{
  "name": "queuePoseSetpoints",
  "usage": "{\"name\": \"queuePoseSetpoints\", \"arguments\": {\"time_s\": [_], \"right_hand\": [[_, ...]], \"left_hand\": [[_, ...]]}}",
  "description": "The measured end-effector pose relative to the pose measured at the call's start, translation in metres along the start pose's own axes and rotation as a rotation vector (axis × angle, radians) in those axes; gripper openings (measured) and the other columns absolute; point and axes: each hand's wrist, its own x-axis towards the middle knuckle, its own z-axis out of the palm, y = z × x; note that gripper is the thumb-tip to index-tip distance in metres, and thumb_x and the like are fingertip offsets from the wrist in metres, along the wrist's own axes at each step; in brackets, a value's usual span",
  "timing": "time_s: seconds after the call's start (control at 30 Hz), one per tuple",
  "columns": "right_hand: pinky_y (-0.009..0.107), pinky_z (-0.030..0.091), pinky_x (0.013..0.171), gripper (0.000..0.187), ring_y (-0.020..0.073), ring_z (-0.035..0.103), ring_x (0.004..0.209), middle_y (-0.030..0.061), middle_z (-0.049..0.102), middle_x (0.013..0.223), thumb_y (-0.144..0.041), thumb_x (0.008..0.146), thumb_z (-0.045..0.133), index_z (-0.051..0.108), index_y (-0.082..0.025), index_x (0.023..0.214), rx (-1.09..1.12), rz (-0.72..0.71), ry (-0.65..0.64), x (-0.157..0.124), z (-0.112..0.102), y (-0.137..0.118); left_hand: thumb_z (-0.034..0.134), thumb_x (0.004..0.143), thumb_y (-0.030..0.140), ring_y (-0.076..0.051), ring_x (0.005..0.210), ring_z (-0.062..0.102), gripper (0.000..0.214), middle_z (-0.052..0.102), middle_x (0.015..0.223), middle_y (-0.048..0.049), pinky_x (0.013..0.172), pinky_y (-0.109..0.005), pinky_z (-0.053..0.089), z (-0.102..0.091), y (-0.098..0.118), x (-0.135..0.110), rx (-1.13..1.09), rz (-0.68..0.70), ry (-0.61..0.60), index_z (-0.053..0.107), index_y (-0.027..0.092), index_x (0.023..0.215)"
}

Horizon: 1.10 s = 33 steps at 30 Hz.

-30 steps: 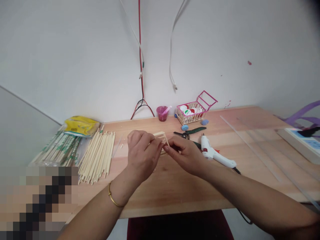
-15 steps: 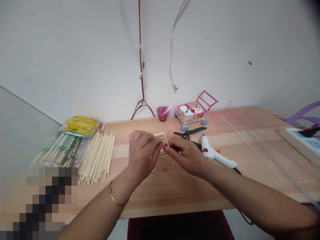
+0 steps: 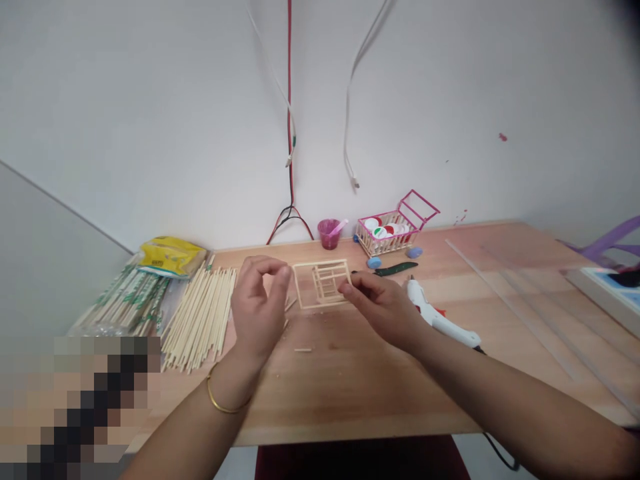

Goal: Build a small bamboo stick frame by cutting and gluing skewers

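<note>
A small frame of thin wooden sticks (image 3: 306, 287), with a little ladder-like grid inside it, is held up over the wooden table (image 3: 350, 387). My right hand (image 3: 383, 303) pinches its right edge between thumb and fingers. My left hand (image 3: 260, 300) hovers just left of the frame, apart from it, fingers loosely curled with a gap between thumb and forefinger and nothing seen in them. A gold bangle sits on that wrist. A short stick piece (image 3: 303, 349) lies on the table below the hands.
A loose pile of wooden sticks (image 3: 200, 317), wrapped chopsticks (image 3: 125, 300) and a yellow packet (image 3: 170, 255) lie at the left. A white glue gun (image 3: 437, 321), dark cutters (image 3: 395, 269), a pink cup (image 3: 330, 233) and a pink stick cart (image 3: 393, 230) sit behind and right. Clear rods (image 3: 500, 287) cross the right side.
My left hand has let go of the stick frame and drawn back to the left. The frame, earlier hidden between both hands, now shows whole in my right hand. The camera tilted slightly.
</note>
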Motion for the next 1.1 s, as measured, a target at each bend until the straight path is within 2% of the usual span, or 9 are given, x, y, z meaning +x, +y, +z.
{"name": "queuePoseSetpoints", "arguments": {"time_s": [0.07,0.1,0.17,0.27,0.33,0.4,0.53,0.93,1.1], "right_hand": [[0.025,0.033,0.057,0.03,0.0112,0.039,0.061,-0.0035,0.042,0.064,-0.043,0.09,0.05,0.054,-0.019,0.073,0.036,0.038,0.007,0.001,-0.001,0.0],[0.025,0.032,0.056,0.031,0.0111,0.037,0.06,-0.0037,0.041,0.063,-0.044,0.09,0.05,0.055,-0.019,0.073,0.044,0.053,0.008,0.001,-0.001,0.0],[0.025,0.031,0.055,0.032,0.011,0.036,0.059,-0.0038,0.041,0.063,-0.045,0.089,0.05,0.055,-0.019,0.073,0.046,0.07,0.012,0.002,-0.001,0.0],[0.025,0.032,0.056,0.031,0.0113,0.038,0.06,-0.0033,0.042,0.063,-0.044,0.089,0.05,0.054,-0.019,0.072,0.032,0.054,0.025,0.004,-0.001,0.002],[0.025,0.033,0.057,0.03,0.0114,0.039,0.06,-0.0033,0.042,0.063,-0.043,0.089,0.051,0.053,-0.019,0.071,0.014,0.029,0.035,0.004,-0.001,0.005],[0.025,0.033,0.058,0.029,0.0117,0.041,0.061,-0.0031,0.044,0.064,-0.041,0.09,0.051,0.054,-0.019,0.072,-0.01,-0.009,0.037,0.003,0.0,0.007],[0.026,0.035,0.06,0.025,0.0127,0.044,0.064,-0.0017,0.049,0.067,-0.038,0.09,0.05,0.054,-0.019,0.073,-0.093,-0.082,0.024,0.002,0.002,0.009],[0.027,0.035,0.061,0.025,0.0132,0.045,0.064,-0.0004,0.051,0.068,-0.036,0.092,0.048,0.054,-0.019,0.074,-0.17,-0.116,-0.023,0.001,0.003,0.007],[0.027,0.036,0.062,0.025,0.0132,0.045,0.065,-0.0006,0.051,0.069,-0.037,0.09,0.051,0.056,-0.019,0.074,-0.084,-0.072,-0.032,0.001,0.004,0.007]], "left_hand": [[0.067,0.078,0.031,-0.012,0.074,0.055,0.014,0.059,0.077,0.0001,0.075,-0.027,0.043,0.003,-0.008,0.004,-0.282,-0.32,0.083,0.064,0.018,0.081],[0.07,0.075,0.034,-0.011,0.07,0.054,0.018,0.059,0.074,0.0007,0.071,-0.025,0.043,0.005,-0.011,0.005,-0.415,-0.466,0.081,0.064,0.017,0.079],[0.073,0.07,0.041,-0.01,0.065,0.054,0.029,0.06,0.072,-0.0002,0.065,-0.024,0.042,0.008,-0.014,0.007,-0.604,-0.694,0.013,0.064,0.015,0.076],[0.071,0.068,0.054,-0.012,0.065,0.057,0.042,0.064,0.071,-0.0046,0.062,-0.024,0.043,0.011,-0.011,0.004,-0.679,-0.872,-0.15,0.066,0.013,0.076],[0.071,0.068,0.052,-0.014,0.068,0.059,0.042,0.067,0.074,-0.0065,0.064,-0.025,0.043,0.012,-0.006,0.0,-0.662,-0.901,-0.246,0.069,0.012,0.08],[0.075,0.068,0.043,-0.013,0.07,0.058,0.034,0.068,0.077,-0.0064,0.066,-0.025,0.042,0.012,-0.001,-0.003,-0.628,-0.895,-0.315,0.071,0.012,0.084],[0.077,0.066,0.031,-0.011,0.064,0.052,0.022,0.064,0.068,-0.003,0.062,-0.025,0.037,0.011,0.002,-0.007,-0.517,-0.838,-0.392,0.071,0.013,0.077],[0.073,0.068,0.032,-0.01,0.057,0.045,0.02,0.058,0.059,-0.0002,0.059,-0.025,0.033,0.014,0.0,-0.009,-0.415,-0.741,-0.414,0.065,0.014,0.062],[0.073,0.068,0.032,-0.01,0.057,0.045,0.021,0.057,0.059,-0.0002,0.059,-0.024,0.033,0.013,0.001,-0.008,-0.439,-0.754,-0.42,0.064,0.013,0.062]]}}
